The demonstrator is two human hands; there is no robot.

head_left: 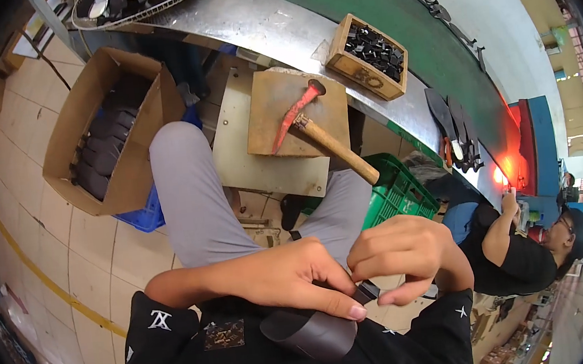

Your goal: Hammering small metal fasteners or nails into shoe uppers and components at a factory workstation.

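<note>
While a dark curved piece [312, 335] is clamped by the left hand [302, 278], dropping could be caused by slackened pressure; right hand [404, 255], finger closure not discernible.

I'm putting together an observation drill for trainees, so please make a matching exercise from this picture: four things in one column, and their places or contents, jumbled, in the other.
Things
1. hammer
2. wooden box
3. cardboard box
4. dark curved piece

Places or contents
A. held in the left hand
B. contains dark flat pieces, some overlapping
C. lies on a square tan block
D. filled with small black pieces, on a silver metal surface

Right pairs: 1-C, 2-D, 3-B, 4-A
</note>
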